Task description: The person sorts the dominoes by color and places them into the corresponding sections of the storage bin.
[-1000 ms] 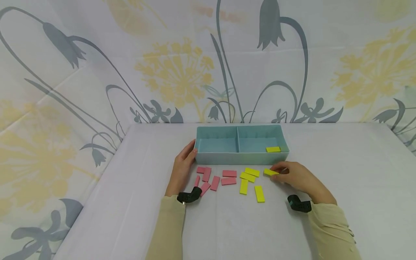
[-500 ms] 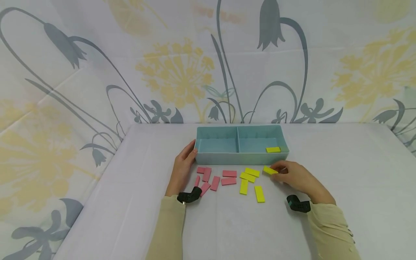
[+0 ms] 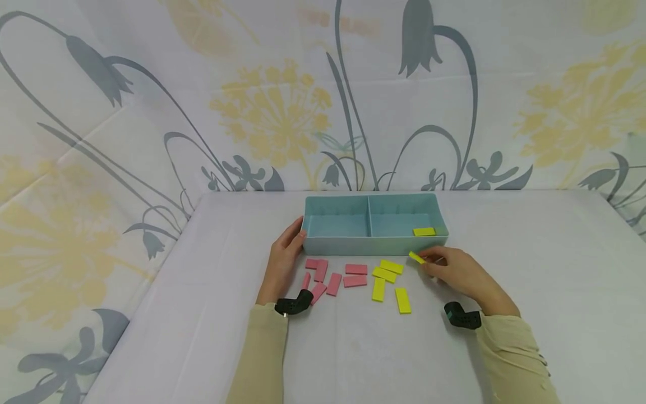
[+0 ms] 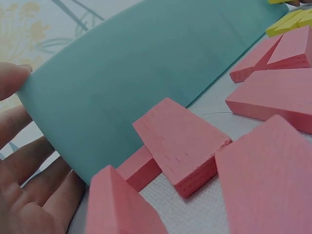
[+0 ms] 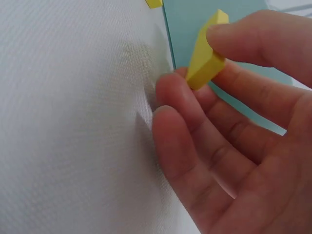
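A light-blue box (image 3: pixel 333 246) with two compartments stands at the back of the table. My left hand (image 3: pixel 284 259) holds its left end, thumb at the front corner and fingers along the end wall. Between thumb and fingertips, my right hand (image 3: pixel 456 272) pinches a yellow wooden block (image 5: pixel 207 53), tilted, close in front of the box's right part. Another yellow block (image 3: pixel 424 231) lies in the right compartment. In front of the box lie several loose yellow blocks (image 3: pixel 403 301) and several pink wooden blocks (image 4: pixel 180 146), some of the pink ones close by my left wrist.
A white cloth (image 3: pixel 353 359) covers the table. Behind it hangs a flower-patterned curtain (image 3: pixel 303 101). A divider (image 3: pixel 369 216) splits the box, whose left compartment shows only its bare floor. Both wrists wear black cameras (image 3: pixel 463 316).
My right hand has lifted the pinched yellow block slightly, up and toward the box, and the block has tilted more. My left hand and the loose blocks have stayed put.
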`<state>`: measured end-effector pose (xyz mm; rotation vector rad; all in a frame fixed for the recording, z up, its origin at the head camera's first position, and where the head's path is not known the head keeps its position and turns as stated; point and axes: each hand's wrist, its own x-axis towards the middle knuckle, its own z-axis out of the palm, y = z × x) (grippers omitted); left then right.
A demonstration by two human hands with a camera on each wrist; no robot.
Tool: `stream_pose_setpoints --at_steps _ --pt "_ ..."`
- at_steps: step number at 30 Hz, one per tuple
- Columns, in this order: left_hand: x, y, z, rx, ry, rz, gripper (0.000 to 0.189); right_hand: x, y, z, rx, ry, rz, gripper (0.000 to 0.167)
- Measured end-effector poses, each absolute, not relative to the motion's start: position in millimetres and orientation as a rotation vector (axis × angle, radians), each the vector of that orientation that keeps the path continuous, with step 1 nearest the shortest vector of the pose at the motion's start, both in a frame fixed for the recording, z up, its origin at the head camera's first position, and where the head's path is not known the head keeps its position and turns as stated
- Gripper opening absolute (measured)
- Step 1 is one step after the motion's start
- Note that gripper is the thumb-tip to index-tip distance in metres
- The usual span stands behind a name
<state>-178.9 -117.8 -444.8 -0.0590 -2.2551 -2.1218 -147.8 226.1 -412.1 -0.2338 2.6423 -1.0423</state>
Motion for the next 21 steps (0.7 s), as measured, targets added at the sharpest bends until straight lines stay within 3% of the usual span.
stream_pose_setpoints --at_steps 11,21 --pt "-179 -118 -446 -0.060 -2.264 -2.112 0.045 -147 224 -409 -0.224 2.646 -1.005 0.039" --pt "-178 -118 -446 -0.062 -2.276 -2.095 0.044 -143 219 -399 -0.371 2.673 -1.155 0.036"
